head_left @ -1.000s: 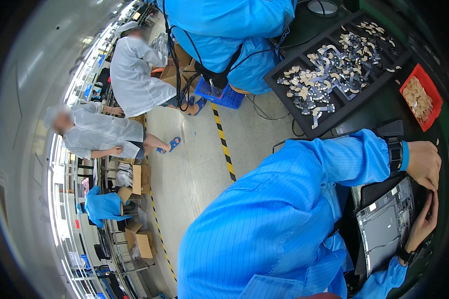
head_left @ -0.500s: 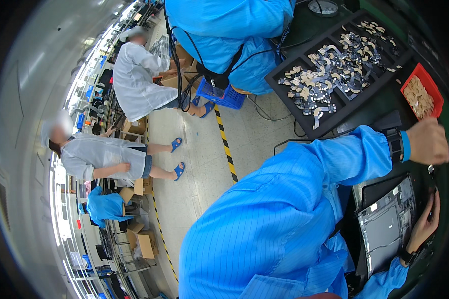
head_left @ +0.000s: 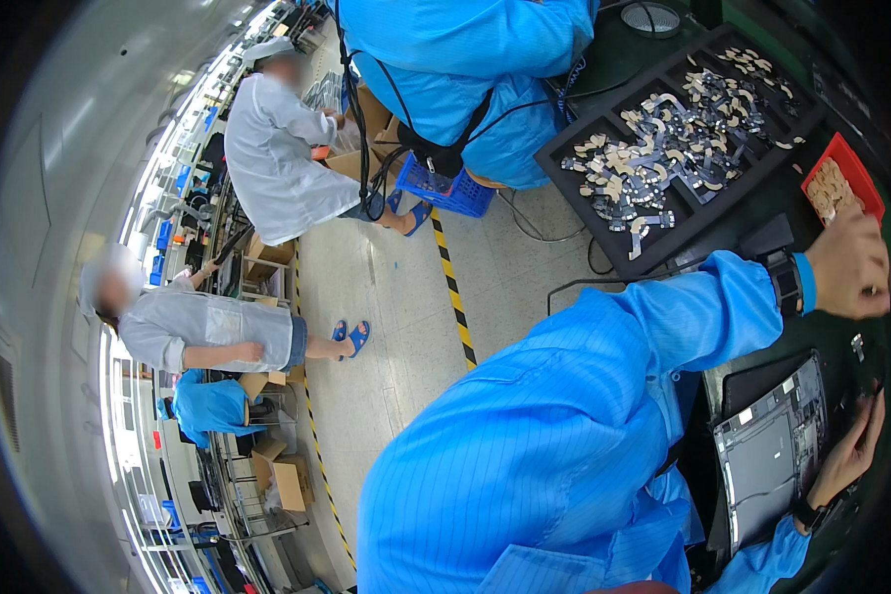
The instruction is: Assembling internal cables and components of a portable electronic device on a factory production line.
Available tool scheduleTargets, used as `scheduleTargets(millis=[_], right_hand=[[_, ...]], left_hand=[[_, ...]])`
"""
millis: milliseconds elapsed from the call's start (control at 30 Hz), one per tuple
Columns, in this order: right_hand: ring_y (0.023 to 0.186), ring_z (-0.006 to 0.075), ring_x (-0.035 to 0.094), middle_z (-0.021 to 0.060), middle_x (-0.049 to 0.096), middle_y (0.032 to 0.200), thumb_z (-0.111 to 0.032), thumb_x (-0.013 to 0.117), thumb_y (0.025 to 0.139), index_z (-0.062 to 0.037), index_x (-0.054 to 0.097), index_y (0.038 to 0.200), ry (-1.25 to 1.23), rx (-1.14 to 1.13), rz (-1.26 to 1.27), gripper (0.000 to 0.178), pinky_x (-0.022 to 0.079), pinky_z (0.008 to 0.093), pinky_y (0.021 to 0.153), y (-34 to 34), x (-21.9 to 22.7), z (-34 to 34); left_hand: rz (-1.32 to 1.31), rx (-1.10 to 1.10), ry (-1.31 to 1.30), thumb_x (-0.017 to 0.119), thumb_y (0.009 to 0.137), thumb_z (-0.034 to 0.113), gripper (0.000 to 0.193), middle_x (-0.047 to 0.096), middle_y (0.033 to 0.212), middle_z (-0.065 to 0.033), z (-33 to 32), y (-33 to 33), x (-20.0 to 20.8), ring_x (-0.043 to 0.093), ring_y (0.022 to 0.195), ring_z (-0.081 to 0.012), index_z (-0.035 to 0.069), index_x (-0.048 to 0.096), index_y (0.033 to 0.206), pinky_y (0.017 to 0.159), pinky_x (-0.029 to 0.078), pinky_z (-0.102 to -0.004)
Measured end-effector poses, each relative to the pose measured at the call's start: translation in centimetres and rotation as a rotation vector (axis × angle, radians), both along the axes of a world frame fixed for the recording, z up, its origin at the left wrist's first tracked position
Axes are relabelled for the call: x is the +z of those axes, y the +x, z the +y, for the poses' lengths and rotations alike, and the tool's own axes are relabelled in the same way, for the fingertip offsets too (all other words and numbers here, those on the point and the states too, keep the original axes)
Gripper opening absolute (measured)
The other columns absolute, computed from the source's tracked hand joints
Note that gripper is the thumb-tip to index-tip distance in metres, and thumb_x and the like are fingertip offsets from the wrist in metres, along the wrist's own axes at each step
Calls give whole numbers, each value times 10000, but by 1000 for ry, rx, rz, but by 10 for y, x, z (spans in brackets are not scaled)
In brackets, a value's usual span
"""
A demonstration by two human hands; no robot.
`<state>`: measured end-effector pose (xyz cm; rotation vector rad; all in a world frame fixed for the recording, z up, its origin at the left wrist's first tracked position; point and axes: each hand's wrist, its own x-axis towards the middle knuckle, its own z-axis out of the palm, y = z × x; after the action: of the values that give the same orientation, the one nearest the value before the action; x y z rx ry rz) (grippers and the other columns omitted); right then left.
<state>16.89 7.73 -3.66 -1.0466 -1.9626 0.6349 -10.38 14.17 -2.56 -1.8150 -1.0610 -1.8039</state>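
Observation:
My left hand [head_left: 849, 265], with a dark wristwatch and a blue band, is over the bench beside the near end of a red tray [head_left: 858, 169] of small tan pieces. Its fingers are curled together; what they hold, if anything, is hidden. Below it on the dark bench, apart from both hands, is a small silvery part [head_left: 857, 346]. My right hand [head_left: 843, 450], also banded in black at the wrist, lies by the far edge of an opened tablet-like device [head_left: 770, 450] with bared internals. Its fingers are stretched out, the tips partly lost in shadow.
A black compartment tray [head_left: 619, 252] heaped with flex-cable parts stands beyond my left arm. A co-worker in blue [head_left: 465, 49] sits next to it, near hanging black cables and a blue basket [head_left: 447, 188]. Two people in white coats [head_left: 272, 148] stand across the taped aisle, near cardboard boxes.
My left hand has shifted slightly and its curled fingers have turned, leaving the silvery part further from it. My right hand stays by the device. The nearer white-coated person has moved their feet.

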Motion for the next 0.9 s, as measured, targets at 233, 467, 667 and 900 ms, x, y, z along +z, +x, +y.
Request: scheduleTargets(millis=[233,467,667,900], right_hand=[[1272,239,574,168,560,1445,-38,459,1083,66,538,1407,183,-65,-114,349,461,344,1099,1,6,-4],[1300,277,560,196,569,1426,-7,465,1072,81,540,1397,350,37,-185,345,454,347,1086,5,2,-1],[1282,247,570,170,575,1437,-126,474,1093,68,566,1386,69,-57,63,363,417,344,1112,-22,20,-15],[1237,228,588,157,633,1359,-140,505,1083,92,599,1335,-42,-72,28,355,421,330,1100,13,-2,4]], left_hand=[[265,-345,-216,655,816,654,444,626,534,107,-31,48,-10,603,546,-180,285,720,577,578,358,-384],[267,-340,-280,657,769,515,354,602,514,84,-29,58,-17,597,532,-185,248,672,537,550,360,-376],[197,-343,-265,648,743,444,308,590,503,24,-26,59,-22,605,526,-222,221,663,531,504,375,-400],[322,-488,-339,627,795,411,320,616,525,-28,-34,64,-20,638,532,-254,200,657,557,470,443,-398]])
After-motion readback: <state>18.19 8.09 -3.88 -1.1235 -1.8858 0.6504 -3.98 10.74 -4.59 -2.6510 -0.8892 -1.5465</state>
